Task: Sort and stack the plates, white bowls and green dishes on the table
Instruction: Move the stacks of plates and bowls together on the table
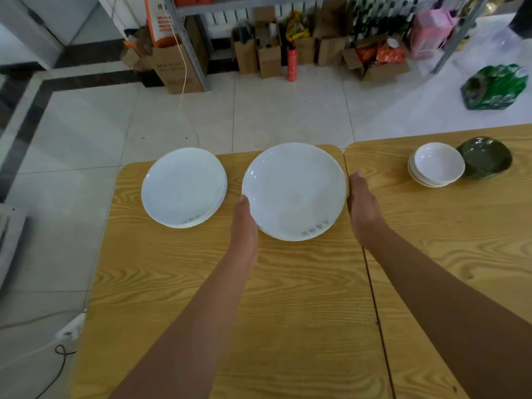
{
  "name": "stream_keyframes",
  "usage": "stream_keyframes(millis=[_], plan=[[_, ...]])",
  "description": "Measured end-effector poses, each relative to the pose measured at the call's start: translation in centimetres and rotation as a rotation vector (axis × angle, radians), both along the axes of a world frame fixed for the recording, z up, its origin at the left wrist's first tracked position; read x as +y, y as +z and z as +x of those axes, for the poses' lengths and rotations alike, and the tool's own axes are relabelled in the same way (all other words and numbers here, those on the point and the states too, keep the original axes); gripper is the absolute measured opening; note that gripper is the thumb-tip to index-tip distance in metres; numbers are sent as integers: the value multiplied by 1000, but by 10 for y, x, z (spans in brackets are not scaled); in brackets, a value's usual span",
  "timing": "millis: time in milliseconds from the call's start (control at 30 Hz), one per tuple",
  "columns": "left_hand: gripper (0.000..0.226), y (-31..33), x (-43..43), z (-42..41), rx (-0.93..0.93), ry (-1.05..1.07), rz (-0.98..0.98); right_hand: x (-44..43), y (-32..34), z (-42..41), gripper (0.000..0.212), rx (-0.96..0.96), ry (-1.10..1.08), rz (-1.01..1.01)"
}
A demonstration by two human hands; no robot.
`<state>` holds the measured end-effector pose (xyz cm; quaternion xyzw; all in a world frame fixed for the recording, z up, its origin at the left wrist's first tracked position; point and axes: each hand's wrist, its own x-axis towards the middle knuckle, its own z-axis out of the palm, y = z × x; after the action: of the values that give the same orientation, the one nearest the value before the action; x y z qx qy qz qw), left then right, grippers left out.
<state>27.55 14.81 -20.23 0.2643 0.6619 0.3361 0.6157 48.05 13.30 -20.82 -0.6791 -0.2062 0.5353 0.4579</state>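
Note:
A large white plate (293, 191) is at the far middle of the wooden table (288, 298). My left hand (244, 220) grips its near-left rim, thumb on the edge and fingers hidden beneath. My right hand (361, 203) holds the right rim the same way. Whether the plate touches the table cannot be told. To its left lies a stack of white plates (184, 187). On the adjoining table at the right stands a stack of white bowls (437, 168), with a stack of green dishes (486, 159) touching it on the far right.
A seam (370, 283) runs between the two tables. Beyond the far edge is tiled floor, with cardboard boxes (178, 70), a red extinguisher (292, 64) and a green package (495, 87). A power strip and cables (72, 326) lie on the floor at the left.

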Motion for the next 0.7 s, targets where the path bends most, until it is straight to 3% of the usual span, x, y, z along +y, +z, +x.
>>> stream_keyframes(millis=[167,500,700], plan=[[48,-9,4,-3,-34,-9,30,-3,-9,-7,61,108,-13,52],[51,3,35,-15,33,-122,63,-5,-21,-26,58,149,-66,89],[68,-15,64,-23,78,-80,20,-6,-31,-36,59,187,-117,92]])
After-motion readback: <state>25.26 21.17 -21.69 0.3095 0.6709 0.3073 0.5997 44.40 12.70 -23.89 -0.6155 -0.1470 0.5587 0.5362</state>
